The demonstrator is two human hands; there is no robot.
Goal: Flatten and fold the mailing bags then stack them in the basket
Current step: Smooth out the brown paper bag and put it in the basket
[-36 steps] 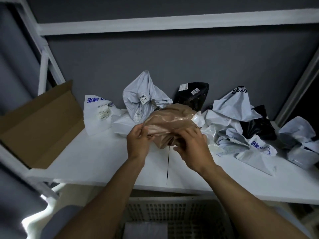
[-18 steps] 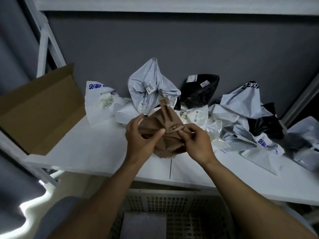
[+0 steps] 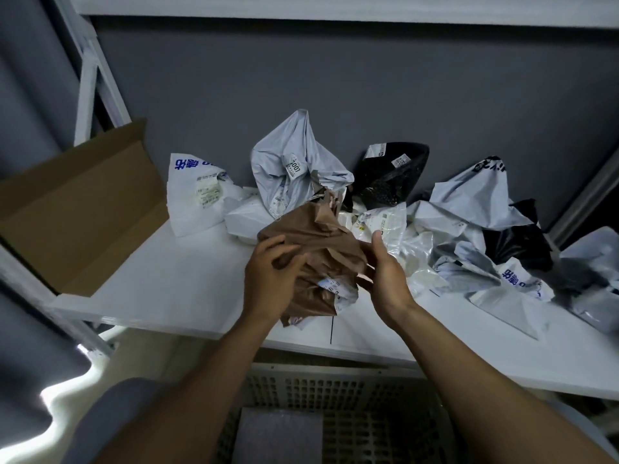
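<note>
I hold the crumpled brown mailing bag [image 3: 318, 236] between both hands, lifted just above the front of the white table [image 3: 174, 279]. My left hand [image 3: 271, 276] grips its left side, fingers curled over the paper. My right hand [image 3: 385, 272] cups its right side, thumb raised, fingers tucked beneath. Other crumpled bags [image 3: 469, 212] lie behind it; the basket [image 3: 335, 390] sits below, near me.
</note>
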